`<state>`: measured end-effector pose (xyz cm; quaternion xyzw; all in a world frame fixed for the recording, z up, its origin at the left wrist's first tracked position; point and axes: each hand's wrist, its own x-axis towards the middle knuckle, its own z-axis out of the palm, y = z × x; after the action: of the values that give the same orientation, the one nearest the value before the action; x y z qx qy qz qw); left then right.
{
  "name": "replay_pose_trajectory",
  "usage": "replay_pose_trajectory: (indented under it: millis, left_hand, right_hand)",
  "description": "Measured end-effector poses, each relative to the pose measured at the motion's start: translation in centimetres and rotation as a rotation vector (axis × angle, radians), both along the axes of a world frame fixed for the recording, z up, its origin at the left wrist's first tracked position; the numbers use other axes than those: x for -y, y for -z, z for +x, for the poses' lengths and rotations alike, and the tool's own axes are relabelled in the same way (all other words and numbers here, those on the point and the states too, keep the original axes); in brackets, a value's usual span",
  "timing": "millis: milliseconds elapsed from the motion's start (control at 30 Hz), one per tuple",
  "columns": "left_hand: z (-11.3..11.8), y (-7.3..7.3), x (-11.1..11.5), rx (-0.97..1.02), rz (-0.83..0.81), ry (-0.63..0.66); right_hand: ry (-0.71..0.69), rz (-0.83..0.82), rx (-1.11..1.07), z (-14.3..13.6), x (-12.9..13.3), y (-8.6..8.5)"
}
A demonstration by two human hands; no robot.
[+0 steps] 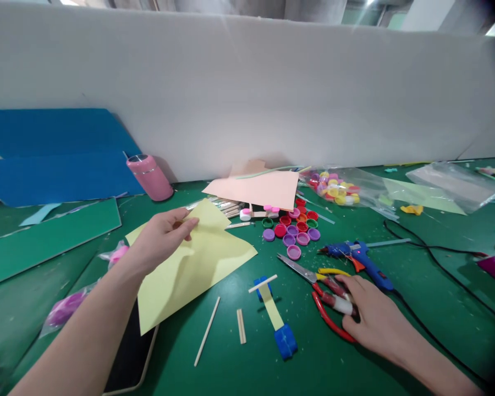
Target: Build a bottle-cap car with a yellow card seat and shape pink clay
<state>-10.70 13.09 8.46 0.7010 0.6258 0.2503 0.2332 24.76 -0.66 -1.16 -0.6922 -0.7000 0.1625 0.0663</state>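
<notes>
Yellow paper (pixel 202 264), left hand (pixel 165 236) pinching, overlaps phone (pixel 132 360); right hand (pixel 371 311) at scissors (pixel 303 269), grip unclear; glue gun (pixel 357 250) near.

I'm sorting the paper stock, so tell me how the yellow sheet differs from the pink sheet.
Colour: the yellow sheet is pale yellow; the pink sheet is pale pink.
Handling: the left hand pinches the yellow sheet; no hand touches the pink sheet.
Place: the yellow sheet is nearer the person; the pink sheet lies farther back, by the white panel.
Both are thin and plain.
</notes>
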Motion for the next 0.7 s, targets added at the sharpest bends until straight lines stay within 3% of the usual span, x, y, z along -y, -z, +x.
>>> replay_pose_trajectory:
  millis: [133,300,467,700]
  left_hand:
    - [0.4,-0.5,0.2,-0.006,-0.01,-0.02]
    - [0.8,-1.0,0.2,-0.001,-0.016,-0.067]
    - [1.0,-1.6,0.0,0.006,-0.054,-0.057]
    - [1.2,-2.2,-0.7,0.052,-0.048,-0.057]
  right_hand:
    - [0.023,-0.07,-0.159,0.8,-0.1,-1.0]
    - [-0.109,-0.008,-0.419,-0.2,-1.0,-2.6]
    - [-0.127,0.072,-0.457,-3.0,-3.9,-3.1]
    - [-0.261,0.017,-0.519,-5.2,-7.2,-3.2]
